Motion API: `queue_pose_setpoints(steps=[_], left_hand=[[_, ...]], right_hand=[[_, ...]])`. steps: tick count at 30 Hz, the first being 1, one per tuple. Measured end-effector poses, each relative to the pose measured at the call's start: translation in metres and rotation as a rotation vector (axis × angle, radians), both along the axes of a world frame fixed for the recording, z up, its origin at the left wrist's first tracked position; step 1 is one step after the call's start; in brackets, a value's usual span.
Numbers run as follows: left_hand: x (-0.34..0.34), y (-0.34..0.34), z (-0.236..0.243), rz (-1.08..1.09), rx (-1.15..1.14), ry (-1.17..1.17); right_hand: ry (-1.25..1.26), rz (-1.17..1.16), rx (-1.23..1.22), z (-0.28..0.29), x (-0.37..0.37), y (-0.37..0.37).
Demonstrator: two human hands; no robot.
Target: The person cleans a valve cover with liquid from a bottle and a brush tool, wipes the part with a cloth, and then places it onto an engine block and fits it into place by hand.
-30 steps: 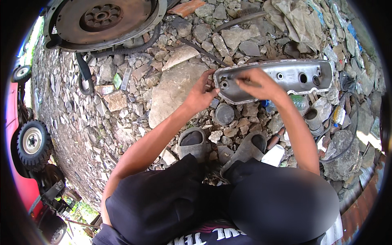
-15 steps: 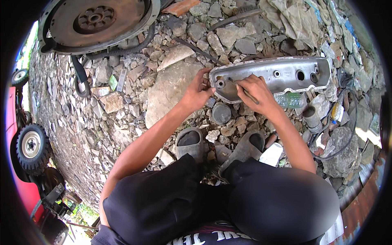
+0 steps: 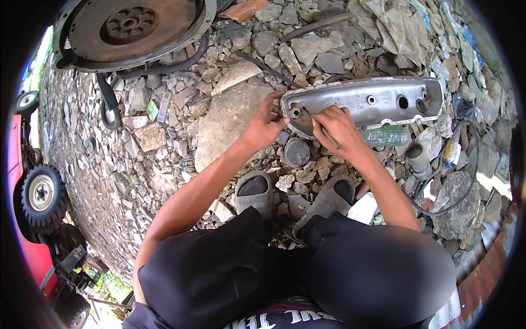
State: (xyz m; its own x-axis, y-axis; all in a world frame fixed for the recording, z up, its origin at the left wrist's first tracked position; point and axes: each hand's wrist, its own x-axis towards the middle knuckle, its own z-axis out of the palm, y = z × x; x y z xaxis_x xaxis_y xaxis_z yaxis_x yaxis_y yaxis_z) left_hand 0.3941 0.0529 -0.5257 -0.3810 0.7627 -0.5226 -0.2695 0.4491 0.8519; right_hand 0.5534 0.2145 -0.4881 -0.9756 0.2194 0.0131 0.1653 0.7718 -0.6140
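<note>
Two hands apart: left hand [image 3: 265, 124] pinches the left end of the metal cover [image 3: 356, 101], right hand [image 3: 341, 129] grips a thin tool [image 3: 331, 140] | cover lies hollow-up on stones [image 3: 323, 164] | probably stiff, lightish, smooth-sided; rim [image 3: 441, 97] looks the surest hold

The ground [image 3: 104, 181] is a thick, uneven spread of broken stone and gravel, with a broad flat slab [image 3: 222, 129] set among the smaller pieces and a grey boulder [image 3: 459, 203] toward the right. On it lie an orange-red brick shard [image 3: 245, 9], a crumpled beige cloth [image 3: 392, 33] and a clear green plastic bottle [image 3: 388, 135] on its side. Nearby are a round dark-grey disc-topped piece [image 3: 297, 153], a short metal tube [image 3: 419, 163] and a looping black cable [image 3: 478, 159].
</note>
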Motion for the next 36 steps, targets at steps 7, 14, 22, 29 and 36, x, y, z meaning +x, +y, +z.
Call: queue_pose_setpoints(steps=[7, 14, 22, 29, 36], left_hand=[[-0.002, -0.003, -0.001, 0.005, 0.025, -0.039], [-0.002, -0.002, -0.004, -0.002, -0.003, -0.027], [-0.001, -0.002, -0.001, 0.013, -0.011, -0.024], [-0.002, -0.003, -0.003, -0.006, -0.004, -0.005], [-0.002, 0.000, -0.002, -0.007, 0.003, -0.024]], right_hand=[[-0.014, 0.018, 0.068, -0.005, 0.001, -0.006], [0.032, -0.049, 0.065, -0.012, 0.008, -0.013], [0.029, -0.075, 0.051, -0.008, 0.004, -0.015], [-0.045, 0.014, -0.037, -0.002, 0.002, -0.009], [0.014, -0.067, 0.021, -0.006, 0.008, -0.015]])
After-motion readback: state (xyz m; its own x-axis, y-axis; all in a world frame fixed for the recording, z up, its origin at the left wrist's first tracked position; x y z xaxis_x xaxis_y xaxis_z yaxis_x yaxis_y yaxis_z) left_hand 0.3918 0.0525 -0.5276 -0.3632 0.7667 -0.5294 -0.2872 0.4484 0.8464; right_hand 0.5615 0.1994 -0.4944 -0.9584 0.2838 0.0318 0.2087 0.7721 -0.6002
